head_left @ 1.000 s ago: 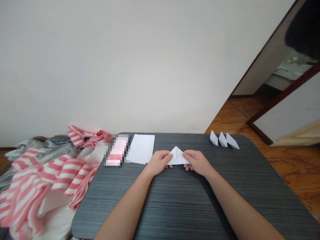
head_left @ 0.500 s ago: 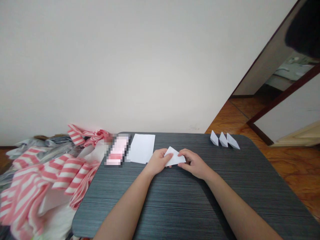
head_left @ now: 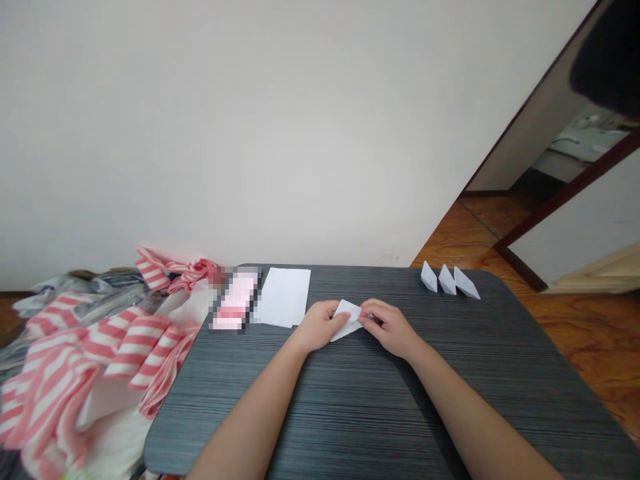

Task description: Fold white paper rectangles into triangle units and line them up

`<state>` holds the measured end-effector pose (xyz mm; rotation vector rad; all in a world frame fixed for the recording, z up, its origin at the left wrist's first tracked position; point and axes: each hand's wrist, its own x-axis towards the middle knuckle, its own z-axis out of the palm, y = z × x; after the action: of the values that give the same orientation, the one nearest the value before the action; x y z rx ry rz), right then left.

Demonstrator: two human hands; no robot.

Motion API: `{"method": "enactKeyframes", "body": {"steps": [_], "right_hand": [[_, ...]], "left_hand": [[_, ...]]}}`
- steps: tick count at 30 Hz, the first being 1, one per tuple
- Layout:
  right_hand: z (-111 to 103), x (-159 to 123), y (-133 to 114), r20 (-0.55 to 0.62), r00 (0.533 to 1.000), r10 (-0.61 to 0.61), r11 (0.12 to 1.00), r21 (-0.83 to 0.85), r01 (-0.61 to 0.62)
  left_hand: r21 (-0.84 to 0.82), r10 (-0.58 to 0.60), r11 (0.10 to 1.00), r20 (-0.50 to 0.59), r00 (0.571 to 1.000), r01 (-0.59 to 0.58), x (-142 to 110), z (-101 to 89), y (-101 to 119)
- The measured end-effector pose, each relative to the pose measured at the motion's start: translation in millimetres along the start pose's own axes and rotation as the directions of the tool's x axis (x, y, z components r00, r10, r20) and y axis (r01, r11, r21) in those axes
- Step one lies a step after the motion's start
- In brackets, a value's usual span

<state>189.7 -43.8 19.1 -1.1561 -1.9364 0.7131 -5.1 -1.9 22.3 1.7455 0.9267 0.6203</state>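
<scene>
Between my two hands is a small folded piece of white paper (head_left: 349, 319), held just above the dark table. My left hand (head_left: 319, 327) grips its left side, with the thumb lying on top and the other fingers mostly hidden behind. At its right corner, my right hand (head_left: 389, 327) pinches the paper between thumb and fingertips. Left of my hands lies a stack of white paper sheets (head_left: 284, 297). Three folded white paper shapes (head_left: 447, 280) stand in a row near the far right edge of the table.
The dark wood-grained table (head_left: 350, 413) stands against a pale wall (head_left: 280, 133). A pixelated pinkish object (head_left: 236, 300) lies left of the sheets. Red-and-white striped cloth (head_left: 120, 347) is heaped beside the table. Wooden floor (head_left: 590, 320) shows on the right.
The folded paper has turned between my hands and now shows a narrower, tilted outline. My right fingers have closed into a tighter pinch at its right corner.
</scene>
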Motion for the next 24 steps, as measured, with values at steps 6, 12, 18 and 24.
{"method": "enactKeyframes", "body": {"steps": [6, 12, 18, 24], "right_hand": [[0.4, 0.3, 1.9, -0.097, 0.986, 0.134, 0.987, -0.076, -0.141], [1.4, 0.1, 3.5, -0.122, 0.973, 0.195, 0.975, -0.081, -0.206], [2.9, -0.1, 3.4, -0.089, 0.959, 0.268, 0.963, 0.017, -0.268], [5.2, -0.7, 3.8, -0.105, 0.945, 0.310, 0.950, 0.082, -0.302]], "left_hand": [[-0.205, 0.021, 0.979, 0.060, 0.998, -0.008, -1.9, 1.8, 0.8], [-0.209, 0.010, 0.978, 0.031, 0.999, -0.003, -3.3, 4.2, 2.3], [-0.202, -0.077, 0.976, 0.048, 0.996, 0.085, -2.6, 3.8, 1.7], [-0.243, -0.088, 0.964, 0.070, 0.994, 0.103, -1.8, 3.3, 1.5]]}}
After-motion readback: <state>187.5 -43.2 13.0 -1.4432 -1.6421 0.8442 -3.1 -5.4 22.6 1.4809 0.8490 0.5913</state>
